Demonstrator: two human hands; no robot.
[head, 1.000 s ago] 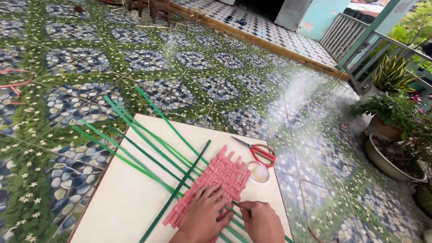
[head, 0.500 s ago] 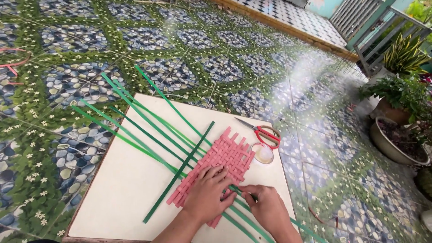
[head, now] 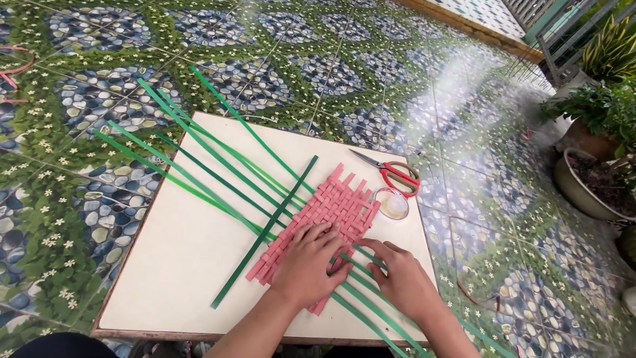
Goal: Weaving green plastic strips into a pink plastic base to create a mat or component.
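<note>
While both hands press down on it, a pink woven mat (head: 328,222) lies flat near the right half of a pale square tabletop (head: 179,265), which sits low over a floor (head: 278,59) tiled in a pebble-and-flower pattern. The mat is made of narrow pink strips crossed over and under each other in a tight basket weave, with loose strip ends jutting out unevenly at its upper edge. Its long axis runs diagonally, from the lower left beside the person's wrists toward the upper right, where it points at a small clear round container (head: 391,203) just beside its corner. Long green strips (head: 199,149) pass under and through the weave, fanning out toward the upper left past the tabletop's edge and trailing off the near edge at the lower right; one darker green strip (head: 265,232) crosses them along the mat's left side. The left hand (head: 308,262) rests on the mat's lower part, fingers spread flat and gripping nothing. The right hand (head: 401,278) lies just beside it, fingers bent at the mat's edge where the green strips emerge; whether they pinch a strip cannot be told. Red-handled scissors (head: 394,174) lie closed beyond the container.
</note>
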